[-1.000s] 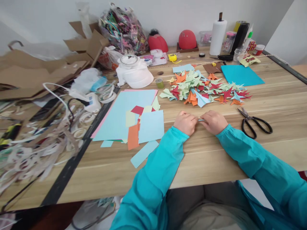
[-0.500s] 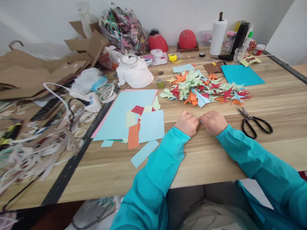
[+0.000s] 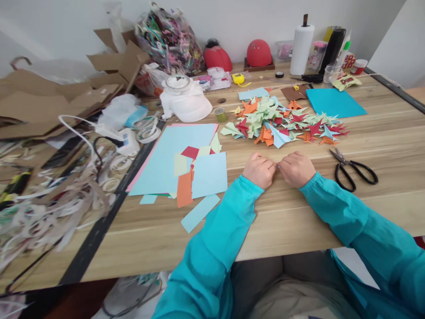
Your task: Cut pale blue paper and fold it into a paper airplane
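My left hand (image 3: 260, 170) is closed, knuckles up, just above the wooden table. Opposite it, my right hand (image 3: 296, 169) is closed too, and the fingertips of both nearly meet. A small piece of light blue paper (image 3: 278, 166) shows as a sliver between them; the fingers hide the rest. Beyond the hands lies a heap of folded paper shapes (image 3: 265, 116) in pale green, orange, red and blue. A square light blue sheet (image 3: 210, 175) lies left of my left hand, with a light blue strip (image 3: 200, 213) nearer me.
Black-handled scissors (image 3: 353, 170) lie right of my right hand. Larger sheets (image 3: 159, 164) and cut scraps are at left. A teal paper stack (image 3: 335, 103) is at the back right. Tangled straps (image 3: 66, 208) and cardboard (image 3: 49, 97) cover the far left.
My right hand has shifted very slightly upward, its fingertips a touch farther from the left. Both hands keep hold of the paper; the table's things have not moved.
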Tool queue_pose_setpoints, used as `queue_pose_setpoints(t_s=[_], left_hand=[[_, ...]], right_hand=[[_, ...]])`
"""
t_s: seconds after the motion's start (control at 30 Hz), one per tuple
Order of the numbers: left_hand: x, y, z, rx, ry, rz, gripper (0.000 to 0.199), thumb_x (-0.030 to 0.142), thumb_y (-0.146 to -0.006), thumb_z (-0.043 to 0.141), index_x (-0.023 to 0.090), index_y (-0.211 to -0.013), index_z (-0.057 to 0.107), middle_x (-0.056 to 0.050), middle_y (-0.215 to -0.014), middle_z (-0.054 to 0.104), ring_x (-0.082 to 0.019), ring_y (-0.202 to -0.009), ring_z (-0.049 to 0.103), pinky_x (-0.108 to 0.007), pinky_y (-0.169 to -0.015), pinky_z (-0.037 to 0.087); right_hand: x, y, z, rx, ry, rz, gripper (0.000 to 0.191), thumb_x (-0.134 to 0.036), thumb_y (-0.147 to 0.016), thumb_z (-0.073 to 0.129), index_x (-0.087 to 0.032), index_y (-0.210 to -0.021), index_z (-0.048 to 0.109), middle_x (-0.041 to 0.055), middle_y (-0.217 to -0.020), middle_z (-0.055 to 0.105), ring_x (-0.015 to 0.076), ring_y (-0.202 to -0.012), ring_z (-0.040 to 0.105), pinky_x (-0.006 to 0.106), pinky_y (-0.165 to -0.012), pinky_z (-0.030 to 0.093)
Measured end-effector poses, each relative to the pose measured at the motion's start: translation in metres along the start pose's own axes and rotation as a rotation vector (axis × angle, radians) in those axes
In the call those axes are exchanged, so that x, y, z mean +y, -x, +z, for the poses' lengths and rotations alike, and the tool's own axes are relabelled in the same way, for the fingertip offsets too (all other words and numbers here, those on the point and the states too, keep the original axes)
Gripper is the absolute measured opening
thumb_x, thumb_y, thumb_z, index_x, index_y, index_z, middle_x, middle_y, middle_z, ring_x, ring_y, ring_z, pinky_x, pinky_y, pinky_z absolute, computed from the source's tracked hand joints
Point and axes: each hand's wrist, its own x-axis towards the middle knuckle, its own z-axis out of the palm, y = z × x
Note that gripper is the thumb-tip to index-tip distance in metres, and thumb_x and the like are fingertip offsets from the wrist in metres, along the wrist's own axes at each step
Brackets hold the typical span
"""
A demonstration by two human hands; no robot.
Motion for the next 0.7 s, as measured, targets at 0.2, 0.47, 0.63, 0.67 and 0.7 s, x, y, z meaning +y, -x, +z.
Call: queue_pose_setpoints(t_s=[0.2,0.47,0.63,0.67,0.7], left_hand=[[0.0000,-0.0007,-0.0003,-0.027,0.003,0.009,0.019,0.008,-0.075,0.042,0.014,-0.067,0.058,-0.002,-0.059,0.060,-0.014,-0.061,0.051,-0.035,-0.072,0.031],[-0.0046,0.0013,-0.0020,-0.052,0.048,-0.081,0.022,0.019,-0.083,0.039,0.016,-0.085,0.061,-0.006,-0.071,0.065,-0.017,-0.069,0.055,-0.036,-0.073,0.032],[-0.0052,0.0019,-0.0027,-0.064,0.045,-0.063,0.021,0.011,-0.079,0.039,0.015,-0.075,0.060,-0.004,-0.062,0.062,-0.015,-0.064,0.052,-0.034,-0.072,0.032],[-0.0050,0.0019,-0.0028,-0.063,0.045,-0.060,0.021,0.011,-0.079,0.040,0.015,-0.074,0.060,-0.004,-0.062,0.061,-0.015,-0.063,0.052,-0.034,-0.073,0.031],[-0.0048,0.0018,-0.0030,-0.062,0.047,-0.055,0.021,0.010,-0.078,0.040,0.015,-0.074,0.060,-0.003,-0.061,0.061,-0.015,-0.063,0.051,-0.034,-0.073,0.031]], right_hand=[[-0.0009,-0.0002,-0.0002,-0.057,0.001,-0.027,0.021,-0.012,-0.076,0.045,-0.014,-0.064,0.063,0.0057,-0.058,0.060,0.0149,-0.057,0.043,0.031,-0.060,0.020],[0.0042,0.0013,-0.0019,-0.068,0.006,0.058,0.019,-0.013,-0.076,0.047,-0.014,-0.070,0.065,0.0069,-0.066,0.063,0.0163,-0.061,0.047,0.032,-0.060,0.021],[-0.0003,0.0005,-0.0032,-0.037,-0.002,0.047,0.021,-0.021,-0.081,0.046,-0.013,-0.077,0.064,0.0074,-0.070,0.064,0.0169,-0.065,0.049,0.031,-0.062,0.022],[-0.0007,0.0001,-0.0031,-0.033,-0.002,0.028,0.020,-0.020,-0.082,0.045,-0.014,-0.079,0.064,0.0069,-0.071,0.064,0.0167,-0.066,0.049,0.031,-0.063,0.022],[-0.0008,-0.0002,-0.0029,-0.034,0.000,0.008,0.020,-0.018,-0.082,0.045,-0.014,-0.079,0.064,0.0062,-0.070,0.064,0.0163,-0.065,0.049,0.031,-0.063,0.023]])
